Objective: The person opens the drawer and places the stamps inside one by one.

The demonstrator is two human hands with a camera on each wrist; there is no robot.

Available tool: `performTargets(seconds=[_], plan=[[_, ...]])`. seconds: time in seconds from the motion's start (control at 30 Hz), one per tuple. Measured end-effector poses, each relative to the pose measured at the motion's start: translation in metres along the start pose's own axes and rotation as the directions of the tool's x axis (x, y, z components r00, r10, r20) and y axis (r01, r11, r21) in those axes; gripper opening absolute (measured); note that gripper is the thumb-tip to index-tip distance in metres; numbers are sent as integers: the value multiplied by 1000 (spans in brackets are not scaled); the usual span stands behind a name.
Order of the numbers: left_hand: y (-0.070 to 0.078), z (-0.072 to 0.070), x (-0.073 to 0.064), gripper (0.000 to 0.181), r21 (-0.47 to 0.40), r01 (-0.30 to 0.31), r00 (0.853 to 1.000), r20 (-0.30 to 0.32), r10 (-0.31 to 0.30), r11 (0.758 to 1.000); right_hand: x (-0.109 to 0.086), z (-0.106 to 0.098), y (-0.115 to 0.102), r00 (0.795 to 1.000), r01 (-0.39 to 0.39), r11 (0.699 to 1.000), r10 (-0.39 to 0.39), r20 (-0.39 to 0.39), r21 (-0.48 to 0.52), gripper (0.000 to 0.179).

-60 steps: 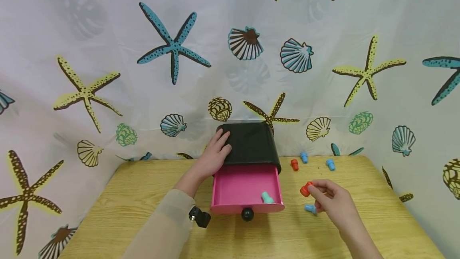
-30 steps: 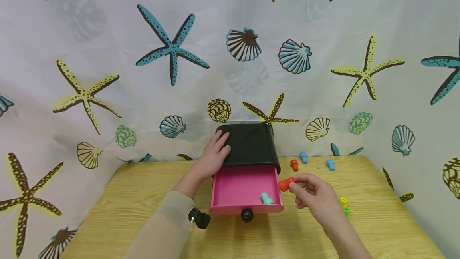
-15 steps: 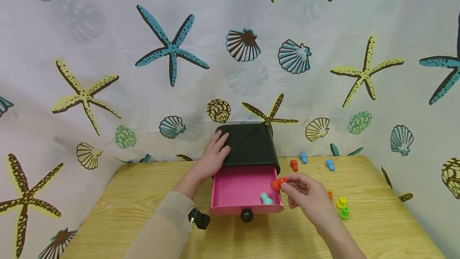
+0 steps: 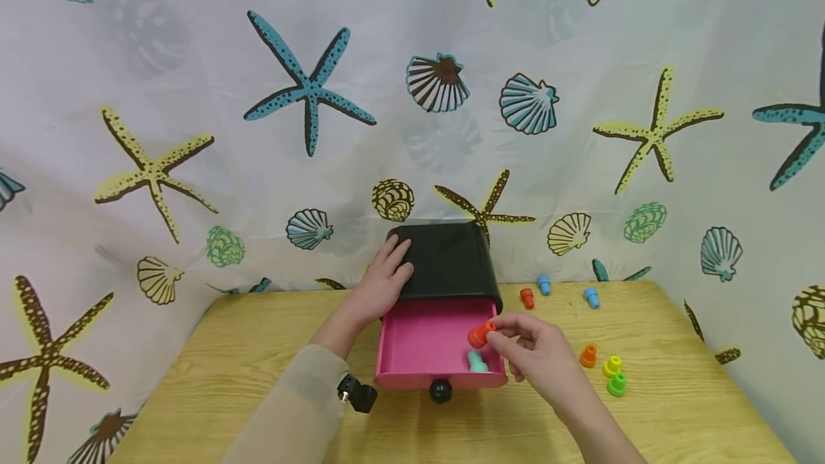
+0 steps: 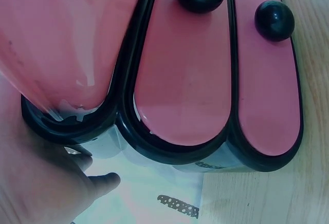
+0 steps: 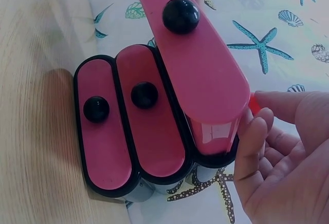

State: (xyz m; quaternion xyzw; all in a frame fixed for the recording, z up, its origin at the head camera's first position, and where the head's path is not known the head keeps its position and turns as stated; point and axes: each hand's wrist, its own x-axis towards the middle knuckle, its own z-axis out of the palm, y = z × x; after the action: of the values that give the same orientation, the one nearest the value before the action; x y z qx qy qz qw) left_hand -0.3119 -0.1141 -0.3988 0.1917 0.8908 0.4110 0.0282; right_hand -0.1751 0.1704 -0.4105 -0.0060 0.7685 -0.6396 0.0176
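My right hand (image 4: 538, 349) pinches a small red stepped peg (image 4: 480, 335) between thumb and fingertips, over the right side of a pulled-out pink drawer (image 4: 419, 342). Inside that drawer, near its front right corner, lies a teal peg (image 4: 477, 361). The drawer belongs to a black cabinet (image 4: 447, 260), and my left hand (image 4: 383, 288) rests with extended fingers on the cabinet's top left edge. In the right wrist view, only a bit of the red peg (image 6: 253, 103) shows past the drawer front (image 6: 205, 75). Two lower drawers with black knobs are shut.
Right of the cabinet, an orange peg (image 4: 588, 356), a yellow peg (image 4: 612, 366) and a green peg (image 4: 616, 384) stand on the wooden table (image 4: 271, 349). Farther back lie a red peg (image 4: 527, 298) and two blue pegs (image 4: 544, 284). A patterned curtain (image 4: 361, 163) hangs behind.
My right hand has carried the red peg leftward from above the table to over the drawer. The orange, yellow and green pegs have come into view. My left hand has stayed on the cabinet.
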Motion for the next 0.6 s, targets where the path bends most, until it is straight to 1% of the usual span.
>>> performTargets(seconds=[0.1, 0.13, 0.2, 0.23, 0.33, 0.37, 0.43, 0.47, 0.53, 0.6], plan=[[-1, 1, 0, 66, -5, -3, 1000, -2, 3, 1000, 0, 2, 0, 1000, -4, 1000, 4, -2, -16, 21], [-5, 1, 2, 67, -3, -13, 1000, -5, 13, 1000, 0, 3, 0, 1000, -6, 1000, 6, -3, -20, 21], [-6, 2, 2, 67, -5, -14, 1000, -5, 14, 1000, 0, 4, 0, 1000, -6, 999, 6, -3, -37, 22], [-10, 2, 4, 68, -5, -22, 1000, -8, 22, 1000, 0, 5, 0, 1000, -6, 999, 6, -1, -44, 22], [-9, 2, 4, 68, -6, -26, 1000, -11, 26, 1000, 0, 6, -1, 1000, -3, 997, 3, 0, -78, 26], [-5, 1, 2, 67, -7, -16, 1000, -10, 16, 1000, 0, 7, -1, 1000, -4, 996, 4, 0, -87, 27], [-4, 1, 3, 67, -2, -12, 1000, -9, 12, 1000, 0, 7, -1, 1000, -7, 995, 7, -3, -98, 30], [-1, 1, 1, 66, 0, -3, 1000, -8, 3, 1000, 0, 7, -1, 1000, -9, 995, 9, -7, -103, 31], [-5, 1, 4, 66, 6, 4, 1000, -3, -4, 1000, 0, 6, -1, 1000, -11, 995, 10, -12, -100, 32], [-4, 1, 4, 66, 2, 4, 1000, -3, -4, 1000, 0, 4, 0, 1000, -13, 996, 12, -16, -90, 32]])
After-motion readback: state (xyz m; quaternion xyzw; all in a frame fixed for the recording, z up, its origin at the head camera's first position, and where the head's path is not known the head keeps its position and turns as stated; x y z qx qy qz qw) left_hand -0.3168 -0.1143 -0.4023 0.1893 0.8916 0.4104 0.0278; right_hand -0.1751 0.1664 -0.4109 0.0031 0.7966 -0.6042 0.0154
